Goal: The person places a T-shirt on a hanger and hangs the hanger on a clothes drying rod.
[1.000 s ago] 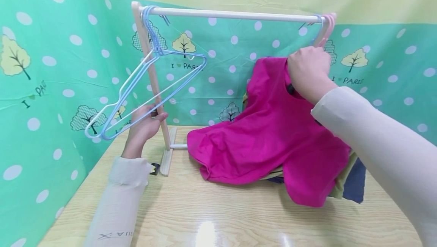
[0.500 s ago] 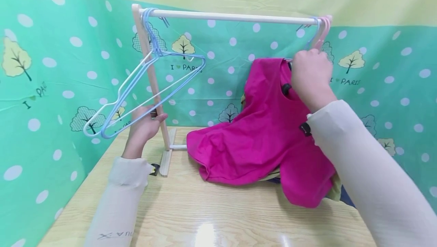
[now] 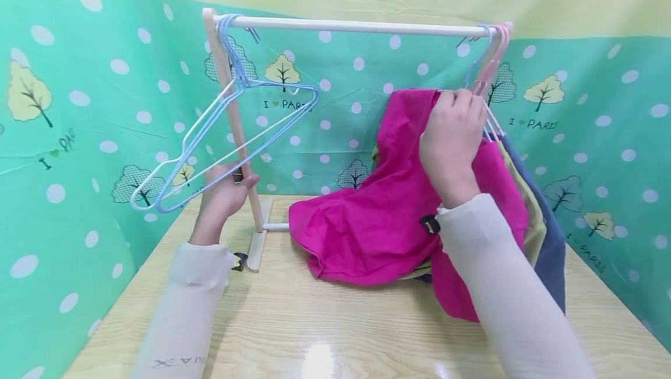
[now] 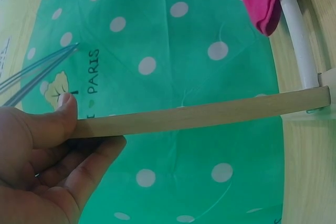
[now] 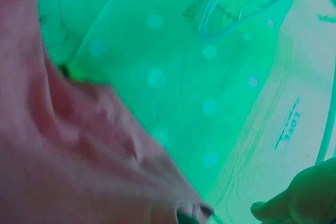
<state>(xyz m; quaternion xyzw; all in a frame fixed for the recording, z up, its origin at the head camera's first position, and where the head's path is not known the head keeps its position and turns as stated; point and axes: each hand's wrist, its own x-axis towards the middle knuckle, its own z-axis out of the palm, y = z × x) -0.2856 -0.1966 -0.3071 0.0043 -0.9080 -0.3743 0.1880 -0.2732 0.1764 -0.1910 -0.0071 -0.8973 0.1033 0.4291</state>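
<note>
My left hand [image 3: 225,192] grips the wooden left post [image 4: 199,116] of a small clothes rack, thumb on one side and fingers on the other. A magenta short-sleeved shirt [image 3: 362,222] hangs at the rack's right end, spread wide to the left. Up at its neckline is my right hand [image 3: 453,143], just below the pink hanger hooks [image 3: 495,56]. In the right wrist view its thumb [image 5: 294,200] is extended, apart from the pale-looking cloth [image 5: 79,145]; the fingertips are hidden. Olive [image 3: 534,227] and dark blue [image 3: 553,262] garments hang behind the shirt.
Blue and white hangers [image 3: 191,152] dangle from the left end of the top rail [image 3: 346,25], in front of my left hand. The rack's foot [image 3: 258,245] stands on a wood-grain table [image 3: 335,321]. Green polka-dot cloth [image 3: 68,152] lines the back and sides.
My right hand and forearm have moved left and slightly down, exposing the olive and dark blue garments at the right. My left hand stays on the post.
</note>
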